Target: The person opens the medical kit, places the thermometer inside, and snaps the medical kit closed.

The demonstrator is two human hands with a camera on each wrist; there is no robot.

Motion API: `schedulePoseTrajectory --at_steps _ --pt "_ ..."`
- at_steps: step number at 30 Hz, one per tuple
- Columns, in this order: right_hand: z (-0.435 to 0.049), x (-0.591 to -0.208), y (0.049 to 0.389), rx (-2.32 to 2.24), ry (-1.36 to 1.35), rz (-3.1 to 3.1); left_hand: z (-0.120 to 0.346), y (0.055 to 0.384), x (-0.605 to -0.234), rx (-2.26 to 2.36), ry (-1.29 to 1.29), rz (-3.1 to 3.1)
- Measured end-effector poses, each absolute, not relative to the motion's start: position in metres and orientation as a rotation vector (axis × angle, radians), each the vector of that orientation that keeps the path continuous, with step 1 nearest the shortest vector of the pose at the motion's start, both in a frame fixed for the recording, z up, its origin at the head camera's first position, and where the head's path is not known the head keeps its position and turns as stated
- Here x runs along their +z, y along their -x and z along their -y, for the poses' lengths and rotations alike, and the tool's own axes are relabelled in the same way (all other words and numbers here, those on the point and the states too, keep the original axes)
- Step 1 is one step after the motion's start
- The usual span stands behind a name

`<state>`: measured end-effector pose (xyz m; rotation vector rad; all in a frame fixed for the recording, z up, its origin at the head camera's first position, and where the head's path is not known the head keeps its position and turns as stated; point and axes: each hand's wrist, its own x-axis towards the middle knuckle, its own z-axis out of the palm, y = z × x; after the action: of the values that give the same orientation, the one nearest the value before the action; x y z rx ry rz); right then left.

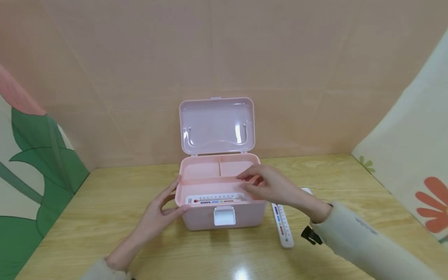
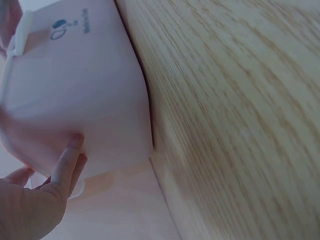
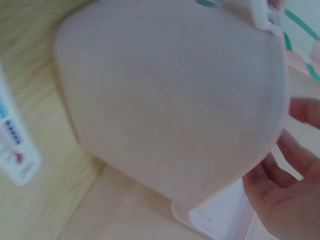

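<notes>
A pink lidded box point(image 1: 224, 216) stands upright on the table, its lid point(image 1: 217, 126) raised behind it. In its top tray, a white thermometer point(image 1: 215, 198) lies along the front wall. My left hand point(image 1: 159, 214) touches the box's left side with fairly straight fingers, the thumb at the front corner; the left wrist view shows fingertips point(image 2: 75, 142) against the side wall. Over the tray's right part is my right hand point(image 1: 267, 184), fingers loosely bent, thumb apart from them, nothing visible between. A second thermometer point(image 1: 282, 227) lies on the table right of the box, partly hidden under the right forearm.
A divider point(image 1: 220, 166) splits the tray's rear into two compartments. The box's white latch point(image 1: 224, 216) hangs at its front. Behind the wooden table point(image 1: 133, 194) rises a plain backdrop point(image 1: 140, 77), with flower-printed panels point(image 1: 420, 155) at the sides.
</notes>
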<state>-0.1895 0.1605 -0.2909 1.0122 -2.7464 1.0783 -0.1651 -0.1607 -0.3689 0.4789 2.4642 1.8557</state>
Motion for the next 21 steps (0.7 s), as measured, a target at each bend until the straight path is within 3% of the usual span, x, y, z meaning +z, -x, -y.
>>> schedulePoseTrajectory --at_steps 11,21 --pt "-0.184 -0.319 0.165 1.138 -0.510 2.435 0.160 0.166 -0.371 1.850 -0.474 -2.472" --pt "-0.198 -0.336 0.159 1.144 -0.385 2.467 0.161 0.167 -0.371 1.857 -0.494 -2.480"
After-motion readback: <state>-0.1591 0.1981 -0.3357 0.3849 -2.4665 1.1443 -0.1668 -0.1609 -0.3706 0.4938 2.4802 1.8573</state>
